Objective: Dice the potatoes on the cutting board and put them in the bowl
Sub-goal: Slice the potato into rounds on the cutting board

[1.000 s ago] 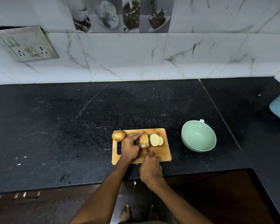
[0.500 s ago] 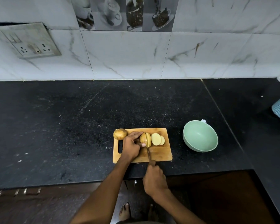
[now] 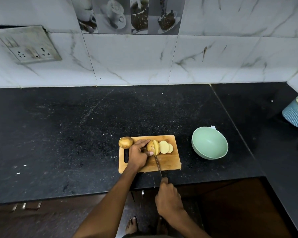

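Observation:
A wooden cutting board (image 3: 169, 163) lies on the black counter. My left hand (image 3: 138, 154) grips a partly sliced potato (image 3: 150, 146) on the board. Three pale slices (image 3: 164, 147) lean to its right. A whole potato (image 3: 126, 142) sits at the board's far left corner. My right hand (image 3: 169, 197) holds a knife by its handle; the thin blade (image 3: 157, 164) runs from the hand up to the potato's cut face. A pale green bowl (image 3: 210, 143) stands to the right of the board, with nothing in it.
A blue woven basket (image 3: 296, 115) with pale pieces sits at the far right edge. The black counter (image 3: 76, 134) stretches left and back to a marble-tiled wall with a socket plate (image 3: 27, 44). The counter's front edge runs just below the board; bare feet show under it.
My right hand has drawn back toward the counter's front edge, pulling the knife along. One more slice stands free of the potato. My left hand keeps its grip.

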